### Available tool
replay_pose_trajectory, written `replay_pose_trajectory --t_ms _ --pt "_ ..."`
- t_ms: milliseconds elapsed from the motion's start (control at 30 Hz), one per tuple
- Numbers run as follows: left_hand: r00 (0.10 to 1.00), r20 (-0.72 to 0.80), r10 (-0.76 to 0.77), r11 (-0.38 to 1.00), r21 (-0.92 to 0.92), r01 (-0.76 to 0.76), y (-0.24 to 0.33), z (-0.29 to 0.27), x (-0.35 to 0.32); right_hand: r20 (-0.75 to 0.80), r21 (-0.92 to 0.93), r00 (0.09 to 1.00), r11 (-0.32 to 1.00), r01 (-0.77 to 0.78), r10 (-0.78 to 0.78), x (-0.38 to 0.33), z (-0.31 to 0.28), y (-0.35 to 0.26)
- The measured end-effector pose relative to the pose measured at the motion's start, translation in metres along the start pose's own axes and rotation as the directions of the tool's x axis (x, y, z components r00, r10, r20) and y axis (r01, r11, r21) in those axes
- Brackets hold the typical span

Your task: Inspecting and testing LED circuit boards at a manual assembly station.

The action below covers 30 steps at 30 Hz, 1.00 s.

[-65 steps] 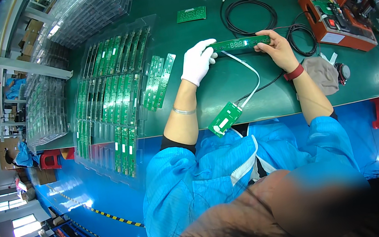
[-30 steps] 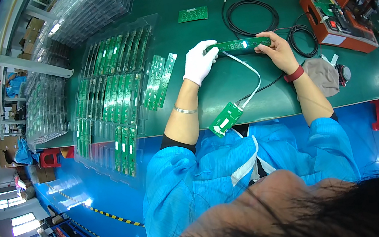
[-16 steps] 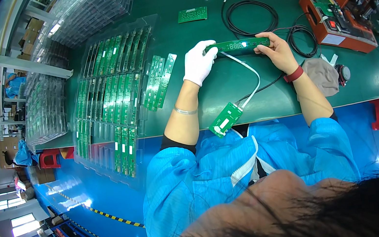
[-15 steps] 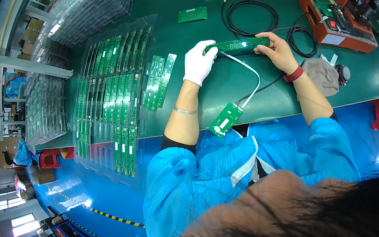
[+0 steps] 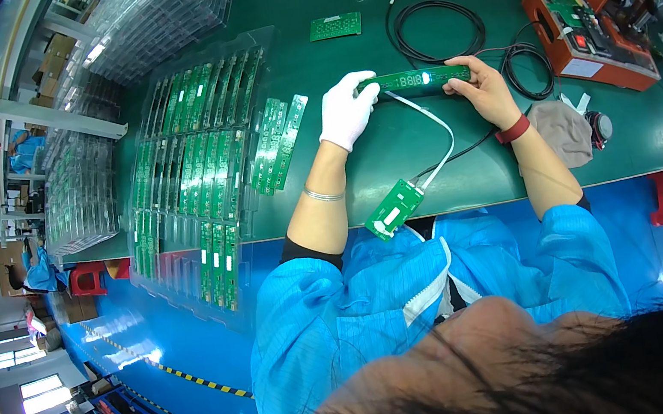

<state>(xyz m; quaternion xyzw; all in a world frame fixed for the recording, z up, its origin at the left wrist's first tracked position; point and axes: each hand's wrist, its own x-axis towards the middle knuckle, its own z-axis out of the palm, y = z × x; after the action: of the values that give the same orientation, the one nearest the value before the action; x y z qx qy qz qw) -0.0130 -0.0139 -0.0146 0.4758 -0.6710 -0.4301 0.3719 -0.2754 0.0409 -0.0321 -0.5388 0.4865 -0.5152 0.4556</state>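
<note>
I hold a long narrow green circuit board (image 5: pixel 415 79) level above the green table (image 5: pixel 392 154), one end in each hand. My left hand (image 5: pixel 345 111), in a white glove, grips its left end. My bare right hand (image 5: pixel 486 89), with a red band at the wrist, grips its right end. Small lights glow along the board's middle. A white flat cable (image 5: pixel 433 123) runs from the board down to a small green board (image 5: pixel 393 208) lying at the table's near edge.
A clear tray with several long green boards (image 5: pixel 193 155) lies to the left, with loose boards (image 5: pixel 278 144) beside it. A small green board (image 5: pixel 335 26) and coiled black cables (image 5: pixel 435 30) lie beyond. An orange test box (image 5: pixel 589 36) and a grey cloth (image 5: pixel 560 133) sit right.
Nothing visible has changed; both hands keep the long board in the same place.
</note>
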Motion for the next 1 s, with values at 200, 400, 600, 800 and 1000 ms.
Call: replay_pose_trajectory --t_ms 200,400,600,800,1000 --pt "1.0 0.004 0.004 1.0 0.004 -0.004 -0.0008 -0.0007 0.0 0.001 0.018 1.0 1.0 0.011 -0.011 -0.0002 0.0001 -0.0002" --pt "0.987 0.002 0.162 0.965 0.207 -0.158 -0.0017 0.0017 -0.0015 -0.02 0.021 1.0 1.0 0.008 -0.007 0.0016 -0.0048 0.004" --pt "0.985 0.002 0.173 0.928 0.335 -0.164 -0.0027 0.0055 -0.0035 -0.029 0.008 0.999 1.0 -0.012 0.012 0.0027 -0.0069 0.005" --pt "0.99 -0.006 0.14 0.926 0.356 -0.128 -0.0035 0.0061 -0.0028 -0.042 0.009 0.999 1.0 -0.008 0.008 0.0022 -0.0054 0.0039" --pt "0.98 -0.022 0.196 0.91 0.376 -0.174 -0.0071 0.0063 -0.0024 -0.045 0.013 0.999 1.0 -0.016 0.017 0.0027 -0.0045 0.0028"
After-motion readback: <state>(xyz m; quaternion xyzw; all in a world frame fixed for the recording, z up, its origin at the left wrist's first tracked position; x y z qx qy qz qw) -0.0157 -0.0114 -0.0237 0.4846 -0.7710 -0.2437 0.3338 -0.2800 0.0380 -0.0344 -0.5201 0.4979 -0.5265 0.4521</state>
